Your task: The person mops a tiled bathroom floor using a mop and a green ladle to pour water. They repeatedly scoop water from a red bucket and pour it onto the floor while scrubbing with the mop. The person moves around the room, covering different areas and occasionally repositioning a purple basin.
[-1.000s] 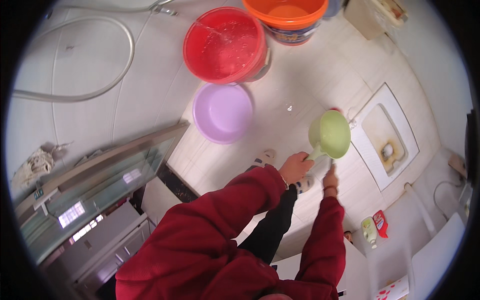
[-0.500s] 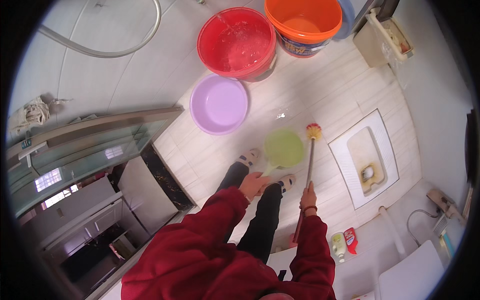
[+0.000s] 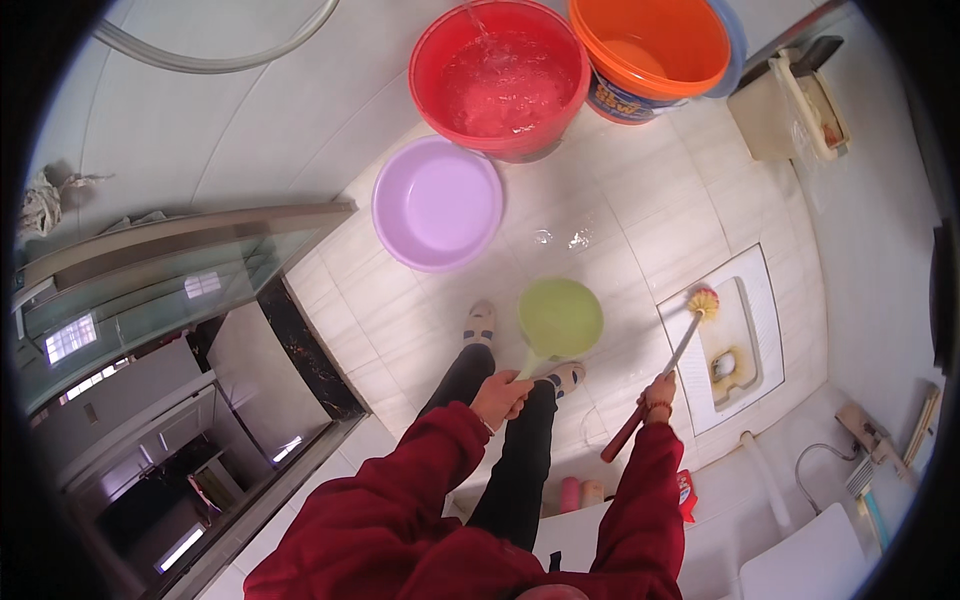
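My left hand (image 3: 499, 398) is closed round the handle of a green dipper (image 3: 561, 319), held out above the floor in front of my feet. Water seems to be in the dipper, though its level is hard to read. A long-handled toilet brush (image 3: 682, 345) is gripped in my right hand (image 3: 657, 391), its dark red handle end pointing back toward me. The brush's yellow and red bristle head (image 3: 703, 301) is over the left rim of the white squat toilet (image 3: 707, 396). Brown stains mark the toilet bowl around its drain.
Water runs into a red bucket (image 3: 430, 110) at the back, beside an orange bucket (image 3: 640, 85). A purple basin (image 3: 384, 215) sits before them. A beige bin (image 3: 762, 125) stands back right; a glass door (image 3: 200, 255) is at left. Wet spots glisten on the tiles.
The brush has moved right, from over the floor tiles to the squat toilet's rim. The dipper has shifted slightly left and nearer to me, still in my left hand.
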A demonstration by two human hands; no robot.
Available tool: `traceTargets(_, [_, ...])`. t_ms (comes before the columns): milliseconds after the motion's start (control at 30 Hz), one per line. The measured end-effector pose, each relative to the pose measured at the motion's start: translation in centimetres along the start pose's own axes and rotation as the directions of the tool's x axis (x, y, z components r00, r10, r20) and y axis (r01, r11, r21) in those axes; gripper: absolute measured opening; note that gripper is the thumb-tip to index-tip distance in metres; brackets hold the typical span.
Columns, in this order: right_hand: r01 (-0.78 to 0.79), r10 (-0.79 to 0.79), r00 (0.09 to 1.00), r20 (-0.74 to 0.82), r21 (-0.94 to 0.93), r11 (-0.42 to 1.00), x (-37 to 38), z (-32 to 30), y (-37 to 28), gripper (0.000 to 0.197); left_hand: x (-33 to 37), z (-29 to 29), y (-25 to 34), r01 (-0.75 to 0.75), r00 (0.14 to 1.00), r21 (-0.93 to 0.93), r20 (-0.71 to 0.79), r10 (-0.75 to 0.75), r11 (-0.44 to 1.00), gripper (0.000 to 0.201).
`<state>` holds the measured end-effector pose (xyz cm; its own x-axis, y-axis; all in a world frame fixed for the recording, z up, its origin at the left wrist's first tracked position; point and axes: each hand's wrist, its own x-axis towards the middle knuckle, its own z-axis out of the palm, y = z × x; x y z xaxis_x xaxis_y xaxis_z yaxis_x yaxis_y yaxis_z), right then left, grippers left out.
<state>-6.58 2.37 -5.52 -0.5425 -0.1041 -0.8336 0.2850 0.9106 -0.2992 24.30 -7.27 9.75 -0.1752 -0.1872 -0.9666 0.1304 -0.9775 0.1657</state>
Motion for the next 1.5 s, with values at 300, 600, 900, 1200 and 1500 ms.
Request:
traceTargets(300, [-0.196, 0.123, 0.950, 0.288, 0.242, 0.950, -9.8, 11.4, 2.1, 0.048, 1.9, -2.0, -0.1, -0.094, 0.988, 0.072, 0.133, 0.084, 0.993, 0.028])
traceTargets(600, [-0.164, -0.039, 0.856, 0.516, 0.342, 0.925, -11.3, 15.1, 1.3, 0.023, 3.2, -3.5, -1.6, 0.003, 0.995, -0.226, 0.102, 0.020, 0.974, 0.042])
traceTargets(900, [0.628, -0.277, 0.612, 0.740, -0.242, 0.739, -10.8, 13.5, 0.7, 0.035, 5.5, -4.0, -3.4, -0.012, 0.981, -0.215, 0.189, 0.054, 0.977, 0.042])
traceTargets(1200, [0.408, -0.389, 0.913, 0.126, -0.238, 0.881, 1.7, 9.4, -4.3, 0.027, 7.1, -4.9, -4.2, -0.085, 0.975, -0.045, 0.203, 0.093, 0.995, 0.036])
traceTargets(1500, [0.829, -0.561, 0.559, 0.611, -0.400, 0.390, 3.7, 31.4, -17.3, 0.054, 9.9, -4.8, -6.6, -0.060, 0.987, -0.154, 0.140, 0.082, 0.986, 0.039])
